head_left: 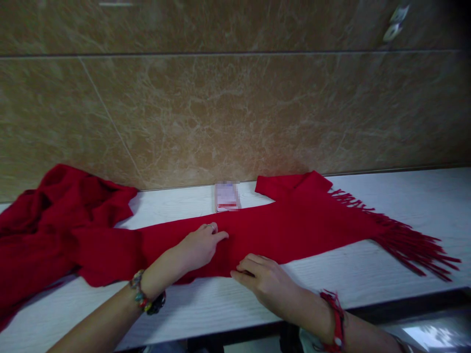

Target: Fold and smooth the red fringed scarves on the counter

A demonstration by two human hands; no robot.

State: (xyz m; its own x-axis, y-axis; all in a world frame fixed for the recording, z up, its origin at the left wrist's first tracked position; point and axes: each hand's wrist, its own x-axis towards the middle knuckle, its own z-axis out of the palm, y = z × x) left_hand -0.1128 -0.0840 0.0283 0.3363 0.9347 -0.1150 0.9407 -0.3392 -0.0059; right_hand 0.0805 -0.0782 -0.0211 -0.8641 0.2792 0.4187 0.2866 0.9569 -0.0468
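Note:
A long red scarf (253, 233) lies across the white surface, its right part spread flat and its fringed end pointing right. My left hand (200, 245), with a ring and a beaded bracelet, rests on the middle of the scarf, its fingers curled in and pressed on the cloth; the fingertips are partly hidden. To the right of it, my right hand (263, 282) pinches the scarf's near edge between thumb and fingers. At the back right, a corner of the scarf is folded over. Toward the left, the cloth is bunched in a loose heap.
A phone (227, 197) lies behind the scarf, close to the brown marble-patterned wall (228, 117). The white table (412, 206) ends at a dark front edge. Small white fittings (396, 23) are on the wall at the upper right.

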